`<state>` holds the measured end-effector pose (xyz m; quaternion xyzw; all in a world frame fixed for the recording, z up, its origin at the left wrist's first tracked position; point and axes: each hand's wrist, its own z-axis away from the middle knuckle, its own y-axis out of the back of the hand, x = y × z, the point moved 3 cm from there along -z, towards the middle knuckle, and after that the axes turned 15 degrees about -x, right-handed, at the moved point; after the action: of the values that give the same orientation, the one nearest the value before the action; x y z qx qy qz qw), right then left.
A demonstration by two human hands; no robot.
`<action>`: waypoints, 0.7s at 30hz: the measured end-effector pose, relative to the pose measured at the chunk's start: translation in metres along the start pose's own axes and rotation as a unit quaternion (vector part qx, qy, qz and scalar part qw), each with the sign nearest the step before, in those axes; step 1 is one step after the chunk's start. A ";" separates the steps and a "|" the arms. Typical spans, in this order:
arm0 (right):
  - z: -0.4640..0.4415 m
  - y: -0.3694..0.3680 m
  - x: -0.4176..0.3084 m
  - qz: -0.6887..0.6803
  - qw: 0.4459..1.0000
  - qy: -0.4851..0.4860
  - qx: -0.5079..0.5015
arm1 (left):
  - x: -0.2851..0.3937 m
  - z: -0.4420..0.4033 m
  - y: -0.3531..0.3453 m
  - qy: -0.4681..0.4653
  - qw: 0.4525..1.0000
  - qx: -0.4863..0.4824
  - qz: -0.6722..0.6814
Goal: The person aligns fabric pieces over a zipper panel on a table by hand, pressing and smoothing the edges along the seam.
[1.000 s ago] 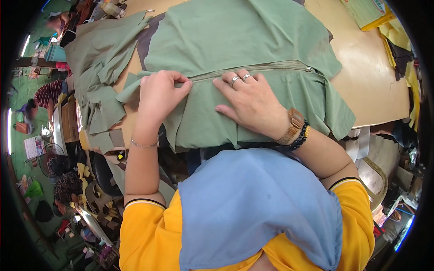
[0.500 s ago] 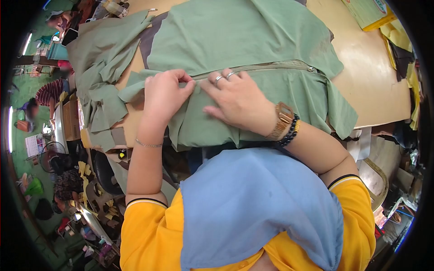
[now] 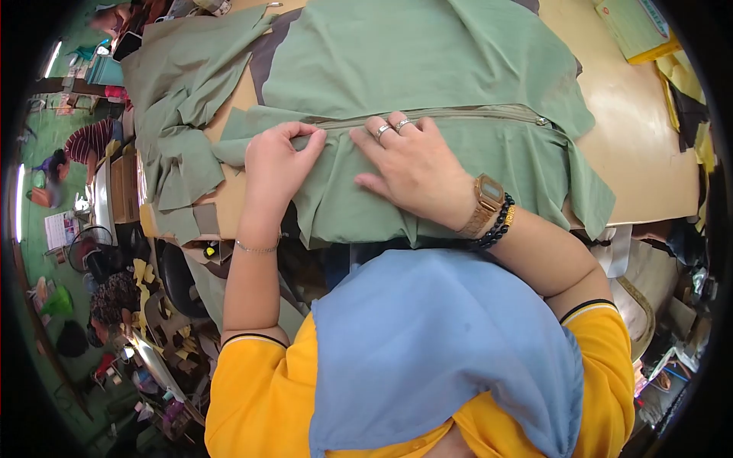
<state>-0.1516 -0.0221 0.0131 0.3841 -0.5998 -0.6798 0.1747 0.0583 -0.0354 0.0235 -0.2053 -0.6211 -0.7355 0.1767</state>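
Observation:
A large piece of green fabric [image 3: 427, 61] lies spread over the table, with a long zipper [image 3: 458, 113] running across it. The zipper's metal slider [image 3: 541, 120] sits at the right end. My left hand [image 3: 279, 164] pinches the fabric just below the zipper's left end, thumb and fingertips together. Beside it, my right hand [image 3: 416, 172] rests flat on the fabric below the zipper, fingers slightly spread, wearing two rings and a wristwatch [image 3: 487, 200]. The fabric's lower edge falls in folds at the table's near side.
More green fabric [image 3: 179, 99] lies crumpled on the left of the table [image 3: 641, 145]. A yellow and green box [image 3: 632, 29] stands at the far right, near yellow and dark cloth scraps [image 3: 687, 91]. Other people [image 3: 90, 141] are at the far left. A chair [image 3: 637, 305] is at the right.
The view has shifted slightly, so the table and fabric appear a little further right. My left hand still pinches the fabric, and my right hand remains laid on it.

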 end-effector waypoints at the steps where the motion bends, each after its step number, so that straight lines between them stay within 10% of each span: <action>1: 0.000 0.000 0.000 0.003 1.000 -0.002 -0.002 | 0.005 -0.001 0.002 0.021 1.000 -0.012 -0.008; 21: -0.006 -0.001 -0.002 0.035 0.999 -0.001 0.019 | 0.000 0.000 0.013 0.043 0.998 -0.038 0.041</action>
<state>-0.1457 -0.0248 0.0128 0.3657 -0.6256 -0.6624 0.1903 0.0648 -0.0380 0.0340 -0.2056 -0.5757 -0.7587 0.2251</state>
